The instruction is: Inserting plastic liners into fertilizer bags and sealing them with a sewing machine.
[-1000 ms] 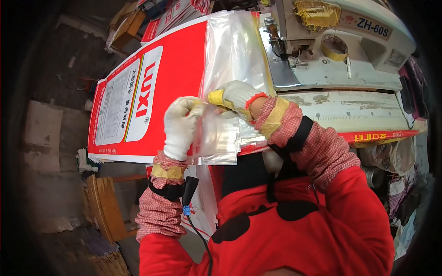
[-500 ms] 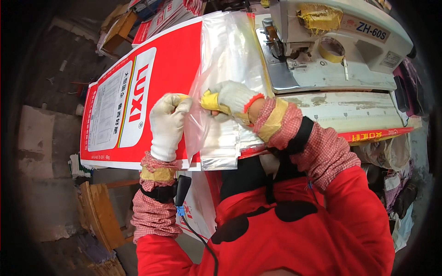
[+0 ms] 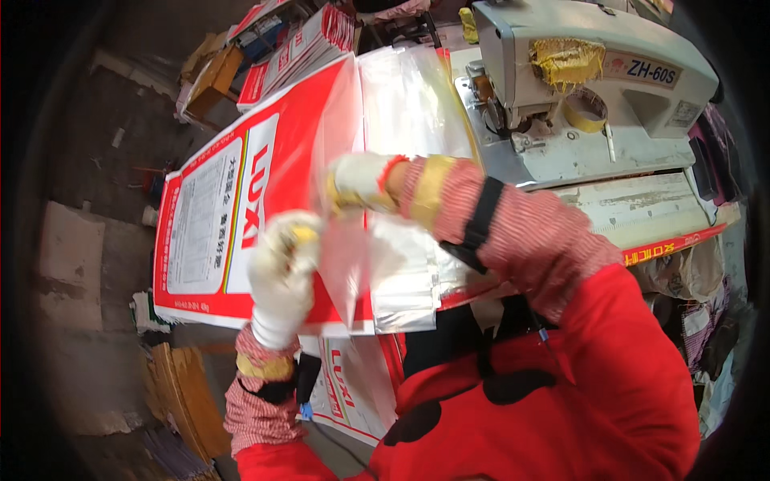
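Observation:
A red and white printed sack (image 3: 309,120) lies flat in front of me, its right end covered by a clear plastic liner (image 3: 413,104) that shows several layers. My left hand (image 3: 282,268), in a white glove with yellow on the fingers, is closed at the liner's left edge, over the sack. My right hand (image 3: 358,183), gloved the same way, pinches the raised film just beyond it and slightly to the right. A lifted flap of film hangs between the two hands. Motion blurs both hands, and the right fingertips are partly hidden.
A white sewing machine (image 3: 609,56) stands at the right, with a tape roll (image 3: 585,110) on its bed. More folded sacks (image 3: 293,56) are stacked at the back, near a brown carton (image 3: 210,84). A wooden stool (image 3: 188,393) is at lower left.
My right hand has moved left across the liner, drawing film toward the sack. My left hand has shifted down and slightly left. The whole view has also shifted a little.

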Motion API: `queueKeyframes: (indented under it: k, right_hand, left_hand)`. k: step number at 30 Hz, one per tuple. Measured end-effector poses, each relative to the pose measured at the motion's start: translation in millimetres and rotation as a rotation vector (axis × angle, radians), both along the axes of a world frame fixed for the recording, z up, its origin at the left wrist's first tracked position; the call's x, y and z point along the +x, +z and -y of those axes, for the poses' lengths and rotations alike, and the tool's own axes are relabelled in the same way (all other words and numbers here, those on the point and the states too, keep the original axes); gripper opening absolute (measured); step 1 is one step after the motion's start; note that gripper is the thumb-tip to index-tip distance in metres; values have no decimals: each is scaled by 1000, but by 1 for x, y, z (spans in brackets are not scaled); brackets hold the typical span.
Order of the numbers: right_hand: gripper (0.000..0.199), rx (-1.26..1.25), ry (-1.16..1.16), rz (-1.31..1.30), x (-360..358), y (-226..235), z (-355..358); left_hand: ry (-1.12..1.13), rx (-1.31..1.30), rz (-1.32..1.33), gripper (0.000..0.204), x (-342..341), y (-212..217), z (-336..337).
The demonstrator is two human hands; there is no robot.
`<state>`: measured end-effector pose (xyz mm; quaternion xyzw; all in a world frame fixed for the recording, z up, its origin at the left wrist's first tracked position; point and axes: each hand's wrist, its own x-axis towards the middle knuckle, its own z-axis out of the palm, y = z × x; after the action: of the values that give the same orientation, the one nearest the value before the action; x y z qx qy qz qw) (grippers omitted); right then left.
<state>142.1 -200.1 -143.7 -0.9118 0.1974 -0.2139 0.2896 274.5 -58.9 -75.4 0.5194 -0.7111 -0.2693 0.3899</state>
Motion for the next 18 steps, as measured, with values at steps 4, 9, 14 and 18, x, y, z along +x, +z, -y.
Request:
queueKeyframes:
  k: [4, 9, 14, 18]
  right_hand:
    - [11, -657, -712, -82, 8, -46, 124]
    - [17, -995, -1000, -469, -9, -16, 130]
    - [26, -514, -425, 875, -20, 40, -66]
    - [27, 253, -26, 237, 11, 29, -111]
  left_hand:
    - [-234, 10, 405, 14, 2, -9, -25]
    - [-215, 427, 200, 4, 16, 24, -57]
    - [178, -137, -132, 9, 17, 51, -11]
    - [148, -271, -247, 10, 6, 38, -16]
